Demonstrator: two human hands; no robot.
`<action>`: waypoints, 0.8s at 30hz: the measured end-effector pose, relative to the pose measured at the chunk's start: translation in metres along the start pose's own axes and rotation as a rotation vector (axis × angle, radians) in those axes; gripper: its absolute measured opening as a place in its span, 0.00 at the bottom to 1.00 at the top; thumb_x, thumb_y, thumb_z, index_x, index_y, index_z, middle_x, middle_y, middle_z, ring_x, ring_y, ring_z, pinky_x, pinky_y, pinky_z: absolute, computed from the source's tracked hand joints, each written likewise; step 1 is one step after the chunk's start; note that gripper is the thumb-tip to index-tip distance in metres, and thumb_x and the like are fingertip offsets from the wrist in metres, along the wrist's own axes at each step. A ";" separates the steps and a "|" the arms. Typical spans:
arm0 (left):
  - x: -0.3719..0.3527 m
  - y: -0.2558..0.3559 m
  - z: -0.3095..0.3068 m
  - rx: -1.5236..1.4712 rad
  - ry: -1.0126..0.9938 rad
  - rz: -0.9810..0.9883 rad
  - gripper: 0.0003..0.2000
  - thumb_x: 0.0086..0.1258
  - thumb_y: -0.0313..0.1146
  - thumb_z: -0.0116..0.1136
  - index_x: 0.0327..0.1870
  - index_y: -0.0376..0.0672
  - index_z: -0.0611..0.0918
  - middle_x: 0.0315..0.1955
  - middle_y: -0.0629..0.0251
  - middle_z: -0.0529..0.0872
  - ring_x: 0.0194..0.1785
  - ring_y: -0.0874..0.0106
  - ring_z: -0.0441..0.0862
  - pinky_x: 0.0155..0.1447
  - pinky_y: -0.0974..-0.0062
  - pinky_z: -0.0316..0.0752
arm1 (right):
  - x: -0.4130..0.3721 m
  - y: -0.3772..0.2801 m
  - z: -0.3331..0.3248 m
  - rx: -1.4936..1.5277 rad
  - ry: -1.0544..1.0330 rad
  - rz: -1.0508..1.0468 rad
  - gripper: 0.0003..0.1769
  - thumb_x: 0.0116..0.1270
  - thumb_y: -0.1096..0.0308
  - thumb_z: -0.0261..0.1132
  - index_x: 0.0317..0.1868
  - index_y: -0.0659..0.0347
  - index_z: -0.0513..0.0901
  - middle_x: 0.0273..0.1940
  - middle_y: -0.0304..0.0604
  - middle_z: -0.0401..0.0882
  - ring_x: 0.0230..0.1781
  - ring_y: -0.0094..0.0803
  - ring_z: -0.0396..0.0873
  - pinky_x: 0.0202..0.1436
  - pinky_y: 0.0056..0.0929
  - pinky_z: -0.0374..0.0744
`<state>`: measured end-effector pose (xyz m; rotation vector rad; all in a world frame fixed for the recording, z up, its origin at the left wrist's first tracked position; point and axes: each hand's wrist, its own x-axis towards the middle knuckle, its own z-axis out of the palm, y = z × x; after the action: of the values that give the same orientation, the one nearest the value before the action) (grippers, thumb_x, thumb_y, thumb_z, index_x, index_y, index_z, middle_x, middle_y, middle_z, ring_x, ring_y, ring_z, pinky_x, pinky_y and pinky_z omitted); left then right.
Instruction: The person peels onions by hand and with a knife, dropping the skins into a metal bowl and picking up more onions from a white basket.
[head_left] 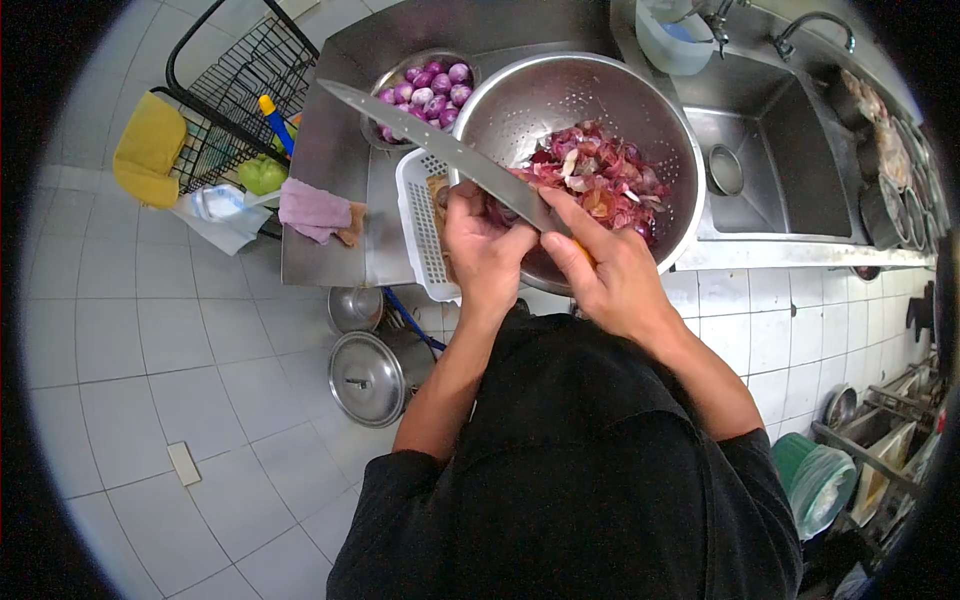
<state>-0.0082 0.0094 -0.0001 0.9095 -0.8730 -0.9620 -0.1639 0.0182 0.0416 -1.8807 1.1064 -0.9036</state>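
Observation:
My right hand is closed round the orange handle of a large knife, with fingers close to the base of the blade. The long blade points to the upper left, over the rim of a steel colander. Beneath the blade, my left hand curls round a red onion, mostly hidden by the knife and fingers. Reddish onion skins lie heaped in the colander. Peeled purple onions fill a steel bowl just left of it.
A white plastic basket stands left of the colander, partly under my left hand. To the right is a steel sink with a small bowl in it. A pink cloth hangs at the counter's left edge, near a black wire rack.

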 end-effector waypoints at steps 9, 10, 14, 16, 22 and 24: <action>0.002 0.002 -0.006 -0.301 -0.140 -0.125 0.24 0.59 0.12 0.58 0.58 0.36 0.70 0.56 0.53 0.78 0.61 0.66 0.77 0.68 0.66 0.72 | 0.018 0.036 -0.018 0.326 0.036 0.319 0.25 0.78 0.55 0.56 0.68 0.61 0.75 0.50 0.52 0.87 0.52 0.31 0.82 0.59 0.30 0.76; 0.003 0.002 -0.008 -0.334 -0.156 -0.140 0.24 0.60 0.12 0.57 0.58 0.37 0.70 0.57 0.52 0.78 0.61 0.66 0.77 0.68 0.66 0.72 | 0.020 0.040 -0.018 0.363 0.059 0.288 0.26 0.78 0.55 0.56 0.68 0.62 0.75 0.51 0.52 0.86 0.54 0.31 0.81 0.61 0.30 0.74; 0.005 0.002 -0.008 -0.375 -0.184 -0.194 0.26 0.61 0.12 0.57 0.61 0.36 0.69 0.59 0.50 0.77 0.62 0.65 0.77 0.69 0.65 0.72 | 0.022 0.056 -0.018 0.393 0.107 0.198 0.27 0.79 0.55 0.55 0.69 0.66 0.73 0.56 0.52 0.84 0.62 0.32 0.76 0.69 0.28 0.68; 0.004 0.001 -0.008 -0.330 -0.183 -0.193 0.26 0.61 0.13 0.58 0.62 0.35 0.69 0.59 0.50 0.77 0.62 0.66 0.77 0.69 0.66 0.72 | 0.020 0.055 -0.017 0.353 0.140 0.139 0.28 0.79 0.54 0.54 0.69 0.66 0.73 0.57 0.52 0.83 0.63 0.33 0.76 0.70 0.29 0.67; 0.004 0.010 -0.006 -0.157 -0.178 -0.112 0.27 0.59 0.12 0.62 0.61 0.32 0.71 0.59 0.53 0.77 0.62 0.67 0.77 0.67 0.68 0.73 | 0.017 0.034 -0.038 0.442 -0.110 0.535 0.30 0.79 0.51 0.53 0.69 0.67 0.72 0.60 0.57 0.80 0.62 0.37 0.77 0.68 0.32 0.69; 0.005 0.012 -0.004 -0.104 -0.174 -0.066 0.28 0.57 0.11 0.63 0.62 0.32 0.71 0.58 0.53 0.77 0.61 0.67 0.78 0.66 0.68 0.74 | 0.015 0.041 -0.034 0.421 -0.079 0.485 0.31 0.78 0.50 0.53 0.70 0.68 0.71 0.58 0.60 0.81 0.60 0.38 0.79 0.66 0.33 0.71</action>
<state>0.0008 0.0090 0.0100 0.7782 -0.9352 -1.1455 -0.2030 -0.0177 0.0245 -1.2228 1.1488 -0.7052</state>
